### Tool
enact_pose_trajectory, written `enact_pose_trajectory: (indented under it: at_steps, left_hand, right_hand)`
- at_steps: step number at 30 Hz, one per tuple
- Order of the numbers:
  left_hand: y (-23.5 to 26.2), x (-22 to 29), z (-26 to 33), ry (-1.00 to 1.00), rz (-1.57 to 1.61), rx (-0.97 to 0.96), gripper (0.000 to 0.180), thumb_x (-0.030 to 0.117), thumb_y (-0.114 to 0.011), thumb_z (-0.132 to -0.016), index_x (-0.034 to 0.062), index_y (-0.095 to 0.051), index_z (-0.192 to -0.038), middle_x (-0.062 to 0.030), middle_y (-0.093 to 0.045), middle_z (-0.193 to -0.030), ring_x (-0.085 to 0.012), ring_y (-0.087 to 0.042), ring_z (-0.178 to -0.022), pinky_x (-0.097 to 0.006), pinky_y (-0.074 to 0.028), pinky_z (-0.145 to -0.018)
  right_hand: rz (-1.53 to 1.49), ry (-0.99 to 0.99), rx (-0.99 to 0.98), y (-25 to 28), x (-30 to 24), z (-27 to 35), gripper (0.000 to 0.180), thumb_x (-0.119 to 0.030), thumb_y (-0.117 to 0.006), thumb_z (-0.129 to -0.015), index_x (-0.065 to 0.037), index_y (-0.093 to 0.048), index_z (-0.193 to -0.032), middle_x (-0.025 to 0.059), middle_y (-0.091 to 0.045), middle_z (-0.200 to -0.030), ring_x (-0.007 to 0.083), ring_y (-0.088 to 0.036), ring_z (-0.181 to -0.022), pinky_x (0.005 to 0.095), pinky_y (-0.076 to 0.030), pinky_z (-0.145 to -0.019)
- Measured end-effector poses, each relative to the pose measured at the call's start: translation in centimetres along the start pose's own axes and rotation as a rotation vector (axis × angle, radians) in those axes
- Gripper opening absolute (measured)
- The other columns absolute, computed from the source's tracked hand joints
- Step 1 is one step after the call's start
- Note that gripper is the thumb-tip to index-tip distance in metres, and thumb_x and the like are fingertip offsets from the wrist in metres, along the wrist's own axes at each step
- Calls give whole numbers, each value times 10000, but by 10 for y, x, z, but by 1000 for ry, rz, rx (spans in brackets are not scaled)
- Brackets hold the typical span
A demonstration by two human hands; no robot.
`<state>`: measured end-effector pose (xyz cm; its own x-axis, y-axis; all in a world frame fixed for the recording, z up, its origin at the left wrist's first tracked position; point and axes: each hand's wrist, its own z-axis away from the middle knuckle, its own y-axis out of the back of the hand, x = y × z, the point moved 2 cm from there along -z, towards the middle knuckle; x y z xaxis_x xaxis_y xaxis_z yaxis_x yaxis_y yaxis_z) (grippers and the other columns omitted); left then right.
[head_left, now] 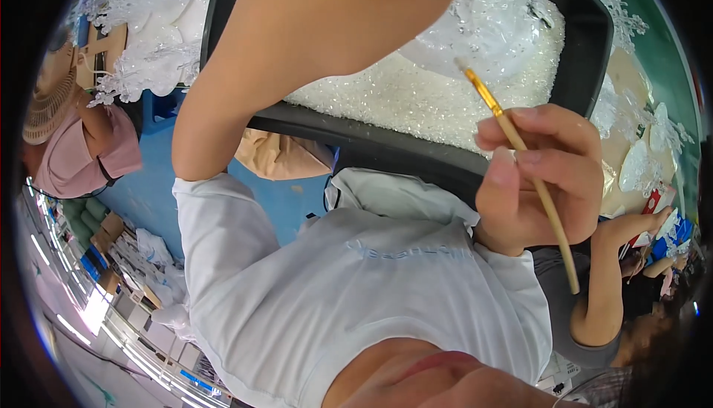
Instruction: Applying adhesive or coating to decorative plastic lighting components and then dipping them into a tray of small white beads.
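Observation:
My right hand (546, 174) is closed around the wooden handle of a small paintbrush (553, 215), thumb and fingers pinching it near the gold ferrule. The pale bristle tip points up and left, over the tray. My left forearm (312, 29) reaches across the tray's left part, and its hand lies beyond the upper edge of the picture. A black tray (356, 132) holds a bed of white, sparkling granules (386, 100). On the granules lies a clear, glossy plastic piece (490, 40), partly hidden behind my left arm. Whether my left hand touches it cannot be seen.
Clear plastic ornaments (160, 33) are heaped left of the tray, and more clear pieces (645, 155) lie on the right. Co-workers sit at both sides, one in a pink top (93, 144), another with a bare arm (605, 282). A tan cloth bundle (282, 155) sits below the tray.

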<state>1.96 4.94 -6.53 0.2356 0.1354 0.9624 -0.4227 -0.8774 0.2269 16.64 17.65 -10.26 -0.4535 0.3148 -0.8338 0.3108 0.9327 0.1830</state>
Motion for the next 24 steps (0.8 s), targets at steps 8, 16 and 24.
enact_pose_trajectory:
  at_steps: [8,16,24]
  left_hand:
    - [2,-10,4,-6,-4,-6,153,121,-481,-999,48,-463,-1132,-19,-494,-816,-101,-444,-718,-258,-400,-648]
    - [13,-5,10,-49,-31,-11,155,120,-484,-999,46,-462,-1134,-21,-500,-823,-100,-449,-723,-258,-403,-652]
    - [12,-1,12,-92,-67,-14,157,119,-487,-999,44,-462,-1135,-24,-505,-829,-99,-453,-728,-258,-406,-656]
  right_hand:
    - [124,41,-54,-3,6,2,214,126,-670,-833,28,-564,-991,299,-656,-993,314,-744,-784,351,-651,-689]
    - [154,67,37,-8,0,5,222,125,-684,-830,31,-566,-992,302,-665,-960,305,-742,-743,337,-647,-650]
    - [213,139,49,-13,2,2,199,112,-705,-831,47,-578,-968,293,-677,-933,289,-742,-732,326,-642,-633]
